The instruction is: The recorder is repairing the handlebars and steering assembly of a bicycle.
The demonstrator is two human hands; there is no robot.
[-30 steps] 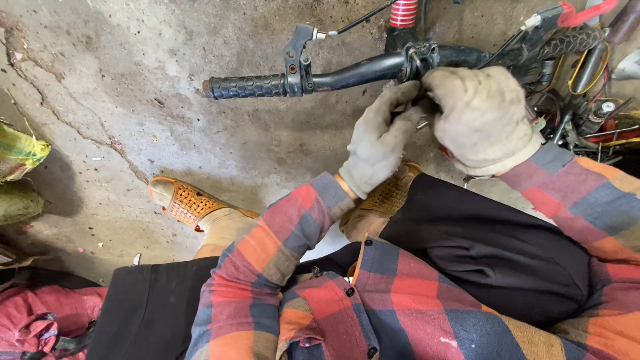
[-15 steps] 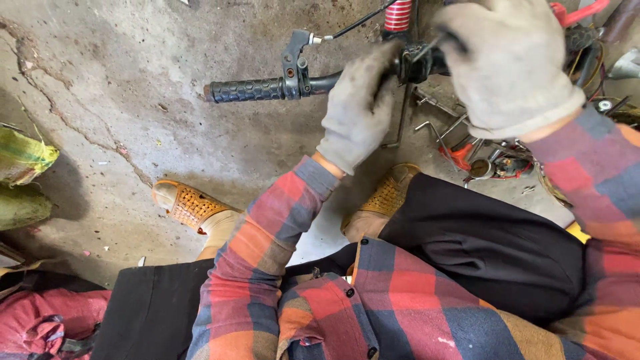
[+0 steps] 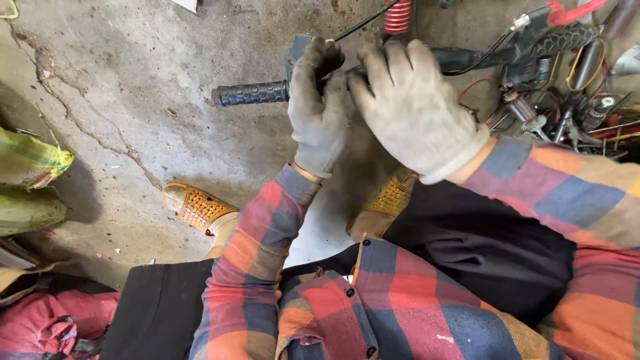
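A black motorcycle handlebar (image 3: 460, 59) runs across the top of the view, ending in a ribbed rubber grip (image 3: 250, 93) on the left. My left hand (image 3: 319, 107), in a dirty grey work glove, is wrapped around the bar just right of the grip, over the lever mount. My right hand (image 3: 413, 110), also gloved, rests spread over the bar beside it, fingers pointing up and left; what lies under its palm is hidden. Both sleeves are red, orange and blue plaid.
A red coil spring (image 3: 398, 16) stands behind the bar. Tangled wires, cables and metal parts (image 3: 567, 107) crowd the upper right. My two tan woven shoes (image 3: 197, 208) rest on the cracked concrete floor (image 3: 133, 80). Green-yellow sacks (image 3: 30, 180) lie at the left edge.
The view has closed in on the handlebar. My left hand slid left and gripped the bar near the lever mount. My right hand dropped from the raised position onto the bar.
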